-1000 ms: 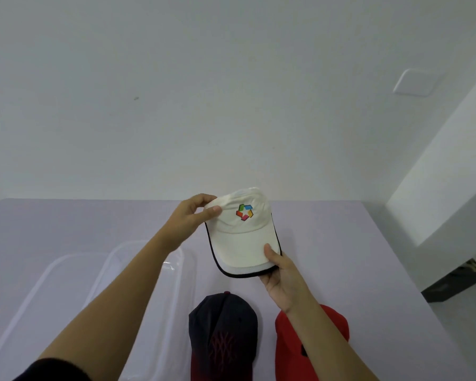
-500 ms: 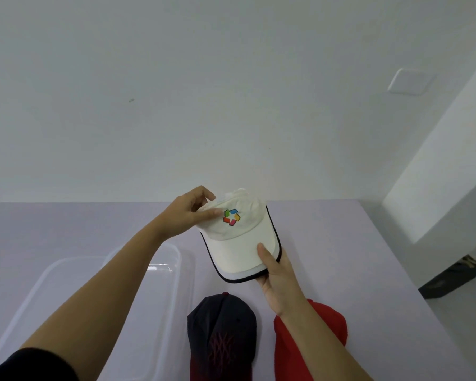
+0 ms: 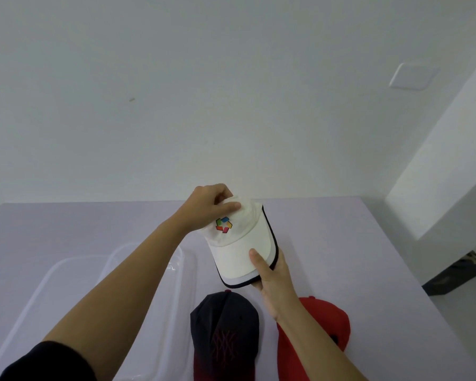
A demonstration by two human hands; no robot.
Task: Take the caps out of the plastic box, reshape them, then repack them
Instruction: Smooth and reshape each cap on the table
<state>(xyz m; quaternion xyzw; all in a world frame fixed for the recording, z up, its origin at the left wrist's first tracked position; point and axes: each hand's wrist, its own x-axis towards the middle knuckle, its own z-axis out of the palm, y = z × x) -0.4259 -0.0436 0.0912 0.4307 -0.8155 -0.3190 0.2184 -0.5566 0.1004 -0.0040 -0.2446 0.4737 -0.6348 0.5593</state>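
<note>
I hold the white cap (image 3: 241, 240) up in the air, in the middle of the frame, above the table (image 3: 327, 243). My left hand (image 3: 206, 209) pinches the top of the cap, with my thumb on the front just above the little patch of many colours (image 3: 223, 224). My right hand (image 3: 272, 273) pinches the brim, thumb on top and fingers under it. The brim has a dark edge and points down toward me.

Below the white cap, two more caps lie on the table. The dark cap (image 3: 226, 334) is at the bottom middle of the frame. The red cap (image 3: 324, 325) is just beside it on the right, and my right arm covers part of it.

The clear plastic box (image 3: 154, 270) sits on the table at the lower left, under my left arm. I cannot see any caps in it.
</note>
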